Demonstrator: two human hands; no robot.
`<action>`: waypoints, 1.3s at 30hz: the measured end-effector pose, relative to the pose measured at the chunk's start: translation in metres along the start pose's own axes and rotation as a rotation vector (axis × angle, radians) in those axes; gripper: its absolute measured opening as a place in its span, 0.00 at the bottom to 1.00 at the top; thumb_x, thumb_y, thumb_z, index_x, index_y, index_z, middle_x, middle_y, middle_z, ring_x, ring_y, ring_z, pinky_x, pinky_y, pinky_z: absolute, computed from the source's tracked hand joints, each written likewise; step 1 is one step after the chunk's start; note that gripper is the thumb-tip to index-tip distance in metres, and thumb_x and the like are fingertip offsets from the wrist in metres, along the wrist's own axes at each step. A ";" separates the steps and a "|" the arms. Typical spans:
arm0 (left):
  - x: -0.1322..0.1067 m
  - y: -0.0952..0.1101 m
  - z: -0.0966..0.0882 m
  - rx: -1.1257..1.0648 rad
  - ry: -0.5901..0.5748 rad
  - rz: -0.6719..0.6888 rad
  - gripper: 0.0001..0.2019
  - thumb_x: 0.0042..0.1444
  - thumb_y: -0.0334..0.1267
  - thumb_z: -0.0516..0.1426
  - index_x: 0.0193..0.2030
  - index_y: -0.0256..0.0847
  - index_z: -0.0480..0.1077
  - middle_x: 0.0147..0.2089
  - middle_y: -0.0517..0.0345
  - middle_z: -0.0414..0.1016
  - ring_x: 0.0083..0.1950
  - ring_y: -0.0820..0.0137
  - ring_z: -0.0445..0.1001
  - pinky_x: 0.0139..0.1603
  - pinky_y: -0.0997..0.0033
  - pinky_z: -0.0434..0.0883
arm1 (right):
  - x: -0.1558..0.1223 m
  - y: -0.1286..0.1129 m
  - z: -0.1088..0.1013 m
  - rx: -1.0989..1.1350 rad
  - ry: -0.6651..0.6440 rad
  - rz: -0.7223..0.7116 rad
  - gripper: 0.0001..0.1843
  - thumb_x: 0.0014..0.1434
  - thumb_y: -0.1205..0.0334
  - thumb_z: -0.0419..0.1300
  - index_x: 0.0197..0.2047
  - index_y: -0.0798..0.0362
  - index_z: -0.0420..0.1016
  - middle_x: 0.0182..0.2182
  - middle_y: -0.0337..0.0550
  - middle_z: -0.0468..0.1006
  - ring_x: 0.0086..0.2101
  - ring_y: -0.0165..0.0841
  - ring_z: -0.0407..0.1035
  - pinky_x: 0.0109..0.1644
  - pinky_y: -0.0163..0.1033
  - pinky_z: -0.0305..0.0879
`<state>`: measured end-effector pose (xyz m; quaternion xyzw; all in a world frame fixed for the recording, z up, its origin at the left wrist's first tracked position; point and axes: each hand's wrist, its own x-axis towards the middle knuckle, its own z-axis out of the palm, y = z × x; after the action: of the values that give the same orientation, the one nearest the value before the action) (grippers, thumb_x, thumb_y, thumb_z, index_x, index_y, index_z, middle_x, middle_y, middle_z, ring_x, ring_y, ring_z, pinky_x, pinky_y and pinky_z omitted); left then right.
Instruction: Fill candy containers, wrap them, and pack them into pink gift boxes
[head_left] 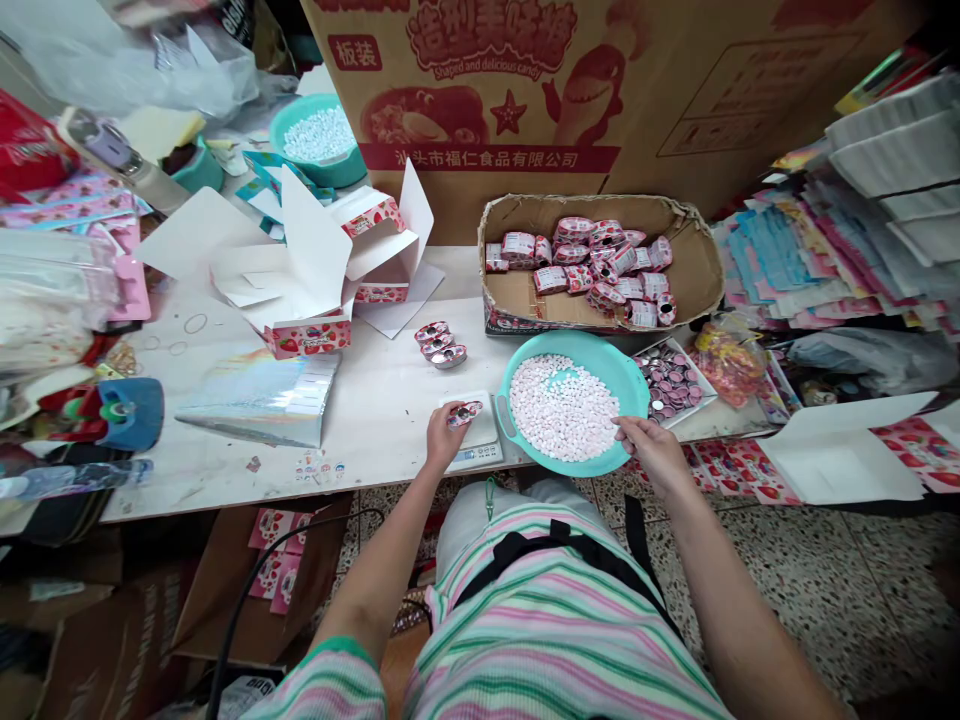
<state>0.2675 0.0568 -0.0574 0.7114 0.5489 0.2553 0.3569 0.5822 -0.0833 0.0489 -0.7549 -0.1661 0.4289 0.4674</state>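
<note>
My left hand (444,432) is closed on a small round candy tin (466,411) and holds it over a small white scale (475,432) at the table's front edge. My right hand (651,448) rests with its fingers pinched together at the near rim of a teal basin (634,385) full of small white candies (562,405); what the fingers hold is too small to tell. Three more small tins (441,345) lie on the table just beyond the scale.
An open cardboard box (694,265) of filled tins stands behind the basin. A tray of tin lids (671,378) sits to its right. Folded white cartons (300,265), a second teal basin (319,135), a big printed carton (525,90) and paper stacks (862,230) surround the white table (375,400).
</note>
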 end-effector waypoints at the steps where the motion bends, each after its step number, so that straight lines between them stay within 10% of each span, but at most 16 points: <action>1: 0.001 -0.002 0.001 0.003 -0.005 0.007 0.17 0.48 0.33 0.62 0.46 0.44 0.69 0.45 0.56 0.75 0.47 0.64 0.72 0.49 0.63 0.69 | -0.001 0.001 0.000 0.004 0.016 -0.003 0.20 0.43 0.47 0.65 0.33 0.55 0.76 0.22 0.37 0.69 0.20 0.23 0.55 0.23 0.32 0.49; 15: -0.019 -0.022 -0.023 0.125 0.007 0.078 0.39 0.41 0.39 0.67 0.60 0.44 0.56 0.56 0.49 0.66 0.58 0.56 0.63 0.59 0.53 0.62 | -0.011 0.009 0.010 0.041 0.042 0.024 0.20 0.42 0.49 0.66 0.33 0.56 0.76 0.22 0.37 0.69 0.20 0.23 0.56 0.22 0.31 0.51; 26: -0.085 -0.046 -0.047 0.137 -0.008 -0.060 0.35 0.45 0.40 0.64 0.59 0.45 0.56 0.54 0.50 0.66 0.57 0.57 0.63 0.59 0.53 0.62 | -0.011 0.012 0.021 0.045 0.010 0.070 0.19 0.41 0.49 0.66 0.32 0.55 0.76 0.22 0.37 0.69 0.20 0.22 0.57 0.23 0.30 0.52; 39: -0.081 -0.048 -0.046 0.118 0.003 -0.068 0.32 0.46 0.40 0.63 0.58 0.45 0.57 0.53 0.51 0.68 0.56 0.58 0.64 0.58 0.54 0.62 | -0.014 0.010 0.019 -0.046 0.035 0.052 0.19 0.41 0.48 0.65 0.32 0.55 0.76 0.24 0.40 0.72 0.22 0.25 0.61 0.25 0.32 0.55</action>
<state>0.1825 -0.0041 -0.0643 0.7119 0.5873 0.2111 0.3220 0.5579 -0.0868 0.0431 -0.7771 -0.1481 0.4234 0.4414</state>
